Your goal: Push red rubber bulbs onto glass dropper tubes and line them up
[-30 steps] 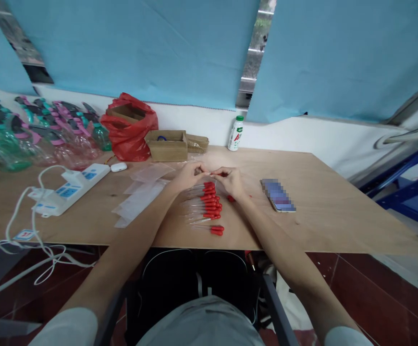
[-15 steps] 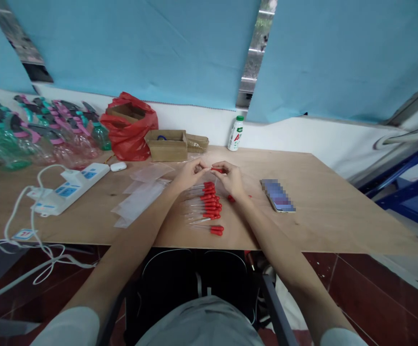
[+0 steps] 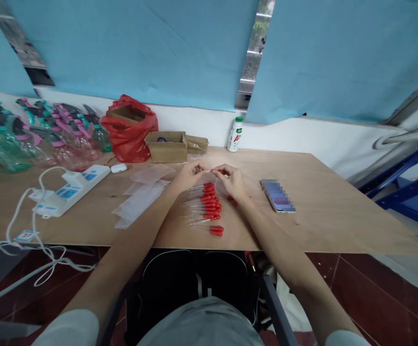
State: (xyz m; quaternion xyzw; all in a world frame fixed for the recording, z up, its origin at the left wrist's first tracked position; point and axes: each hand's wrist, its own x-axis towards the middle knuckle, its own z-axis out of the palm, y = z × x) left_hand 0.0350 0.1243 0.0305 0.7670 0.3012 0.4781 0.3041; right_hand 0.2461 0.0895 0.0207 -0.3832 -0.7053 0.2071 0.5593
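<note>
My right hand (image 3: 230, 179) is closed in a pinch on a red rubber dropper bulb (image 3: 216, 170), mostly covered by the fingers. Fingertip to fingertip with it, my left hand (image 3: 190, 174) is also pinched closed; what lies between its fingers is too small to make out. Just below the hands, several droppers (image 3: 211, 207) lie in a column, clear tubes to the left and red bulbs to the right. One group (image 3: 216, 230) sits nearest the table's front edge. More loose red bulbs (image 3: 233, 202) lie beside my right wrist, partly hidden by it.
Clear plastic bags (image 3: 140, 199) lie left of the droppers. A phone (image 3: 278, 196) is to the right. Behind stand a white bottle (image 3: 235, 135), a cardboard box (image 3: 168, 148) and a red plastic bag (image 3: 128, 132). At left are a power strip (image 3: 72, 192) and several spray bottles (image 3: 61, 139).
Both hands stay in almost the same place, still pinched. The fingertips have shifted slightly around the red bulb, and less of it shows now.
</note>
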